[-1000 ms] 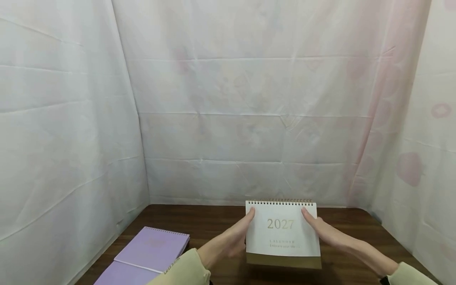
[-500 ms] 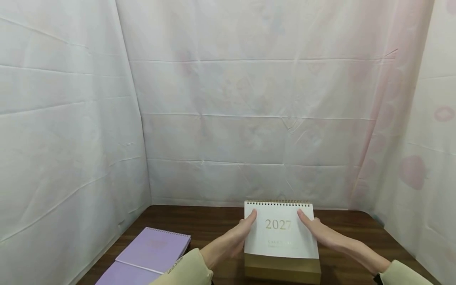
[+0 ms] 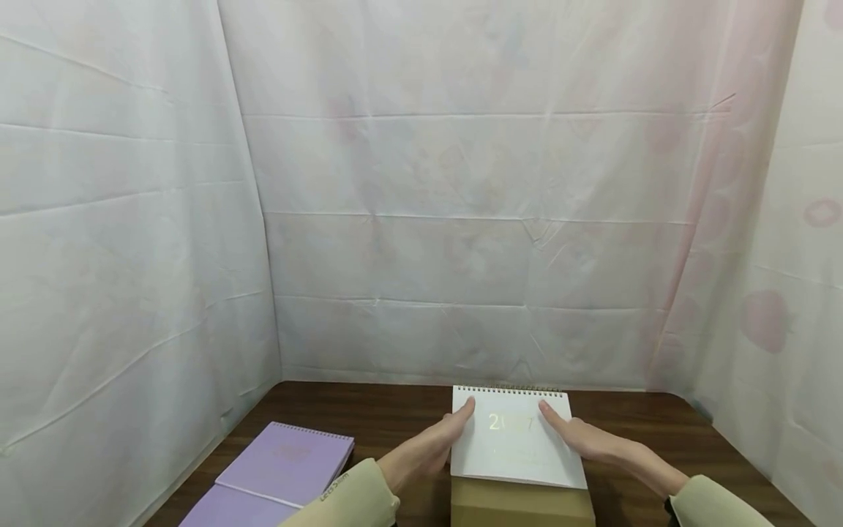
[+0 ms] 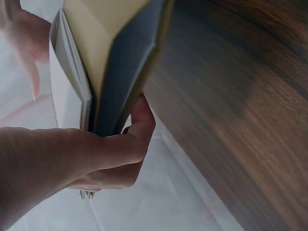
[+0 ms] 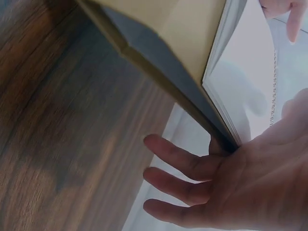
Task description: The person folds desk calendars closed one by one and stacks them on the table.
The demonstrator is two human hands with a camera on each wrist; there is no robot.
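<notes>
A white desk calendar (image 3: pixel 510 454) with gold "20.7" lettering, partly lost in glare, leans back on its tan folding stand (image 3: pixel 520 501). Its spiral binding runs along the top edge. My left hand (image 3: pixel 431 445) holds the calendar's left side, thumb on the cover; in the left wrist view its fingers (image 4: pixel 142 127) curl round the stand's edge. On the other side my right hand (image 3: pixel 596 441) grips the calendar with its thumb on the cover. Three fingers (image 5: pixel 180 161) of that hand spread past the stand's edge in the right wrist view. The stand's dark inside (image 4: pixel 130 67) shows as a hollow wedge.
A purple spiral-bound calendar or notebook (image 3: pixel 283 457) with a white band lies flat at the left of the dark wooden table (image 3: pixel 375 410). Pale patterned cloth (image 3: pixel 421 256) hangs behind the table and on both sides.
The calendar has tilted further back and come lower and nearer, showing more of its tan stand. Both hands have moved with it, still holding its sides; the purple item stays put.
</notes>
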